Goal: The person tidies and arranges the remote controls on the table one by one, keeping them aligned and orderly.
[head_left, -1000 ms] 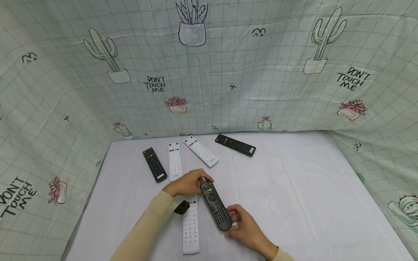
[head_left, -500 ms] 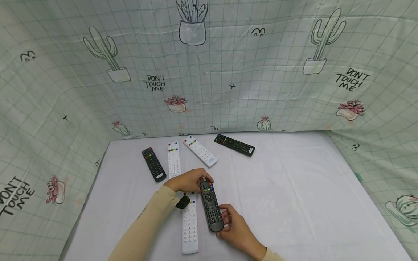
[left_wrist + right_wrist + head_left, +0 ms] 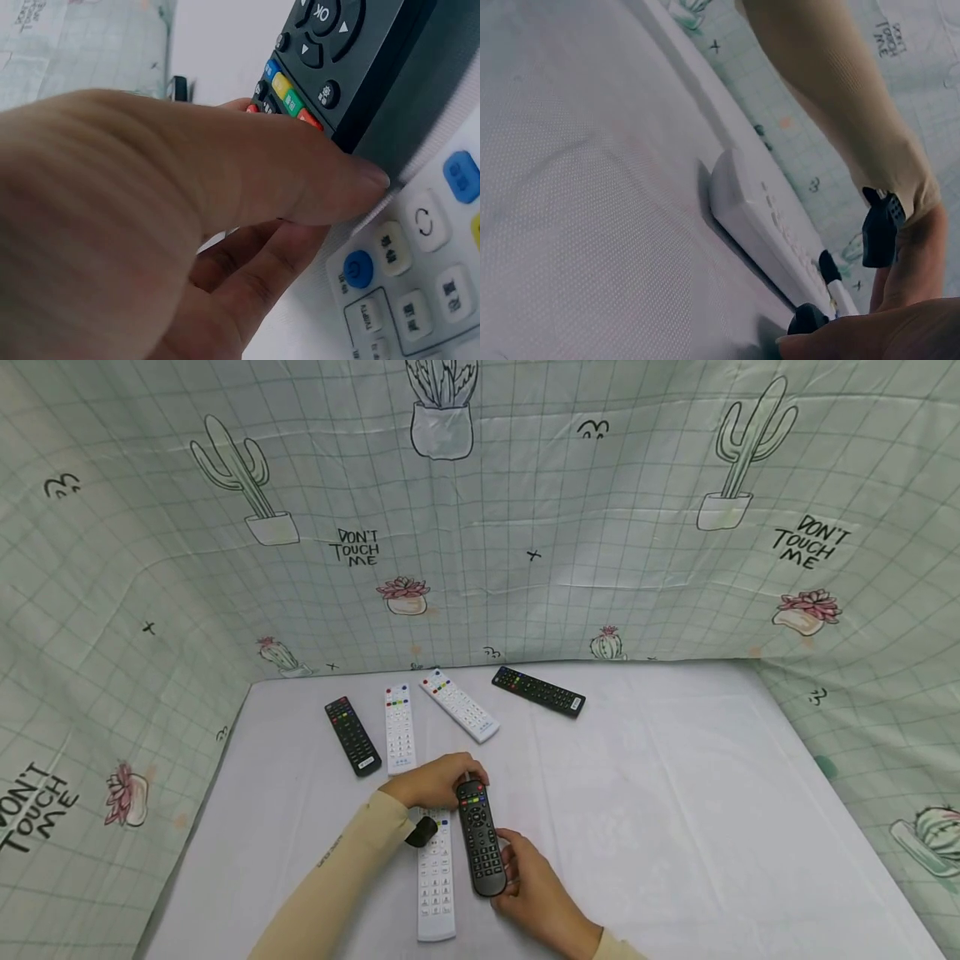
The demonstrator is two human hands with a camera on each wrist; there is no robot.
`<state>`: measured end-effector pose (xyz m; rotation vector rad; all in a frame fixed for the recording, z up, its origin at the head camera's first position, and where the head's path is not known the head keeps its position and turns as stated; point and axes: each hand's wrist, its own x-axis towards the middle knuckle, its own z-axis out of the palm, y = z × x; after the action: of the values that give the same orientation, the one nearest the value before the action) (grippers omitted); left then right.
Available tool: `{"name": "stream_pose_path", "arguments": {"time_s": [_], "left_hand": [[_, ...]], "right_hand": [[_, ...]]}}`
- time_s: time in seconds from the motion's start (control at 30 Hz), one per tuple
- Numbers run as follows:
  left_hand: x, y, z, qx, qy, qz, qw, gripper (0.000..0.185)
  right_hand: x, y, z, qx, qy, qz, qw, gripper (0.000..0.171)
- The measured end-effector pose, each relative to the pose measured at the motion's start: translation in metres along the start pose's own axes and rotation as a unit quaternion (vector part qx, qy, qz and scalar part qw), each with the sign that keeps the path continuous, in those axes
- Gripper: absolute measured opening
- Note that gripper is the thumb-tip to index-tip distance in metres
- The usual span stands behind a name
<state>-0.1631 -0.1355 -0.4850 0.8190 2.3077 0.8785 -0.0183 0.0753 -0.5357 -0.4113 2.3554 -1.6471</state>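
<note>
Gripping a black plastic remote (image 3: pixel 480 839) at both ends, left hand (image 3: pixel 442 778) and right hand (image 3: pixel 534 896) should be matching pressure, sparing the white plastic remote (image 3: pixel 437 885) below the left wrist (image 3: pixel 396 790).

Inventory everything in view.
Table: 1, white, foreground
Printed cloth: 1, pale green, behind table
Held remote: 1, black, front centre
Front remote: 1, white, left of held remote
Leftmost remote: 1, black, back left
Second remote: 1, white, right of leftmost remote
Third remote: 1, white, slanted, back centre
Fourth remote: 1, black, back, rightmost
Wrist device: 1, black, left wrist
Sleeves: 2, beige, front
Left grip: 1, bare, held remote's top
Right grip: 1, bare, held remote's bottom
</note>
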Motion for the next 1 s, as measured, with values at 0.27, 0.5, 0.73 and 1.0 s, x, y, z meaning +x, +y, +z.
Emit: {"name": "stream_pose_path", "arguments": {"time_s": [0.27, 0.5, 0.73, 1.0], "left_hand": [[0.0018, 0.0014, 0.0045, 0.014, 0.006, -0.009, 0.9998, 0.05], [0.0028, 0.0009, 0.0079, 0.023, 0.011, -0.005, 0.9997, 0.05], [0.0054, 0.0011, 0.0098, 0.028, 0.008, -0.013, 0.9995, 0.051], [0.0034, -0.0015, 0.0097, 0.039, 0.006, -0.002, 0.9992, 0.053]], "right_hand": [[0.0002, -0.0031, 0.0044, -0.068, 0.002, -0.026, 0.997, 0.084], [0.0005, -0.0076, 0.0052, -0.084, -0.009, -0.025, 0.996, 0.083], [0.0013, -0.0074, 0.0053, -0.086, -0.01, -0.026, 0.996, 0.082], [-0.0001, -0.0059, -0.0007, -0.077, -0.022, -0.03, 0.996, 0.079]]}}
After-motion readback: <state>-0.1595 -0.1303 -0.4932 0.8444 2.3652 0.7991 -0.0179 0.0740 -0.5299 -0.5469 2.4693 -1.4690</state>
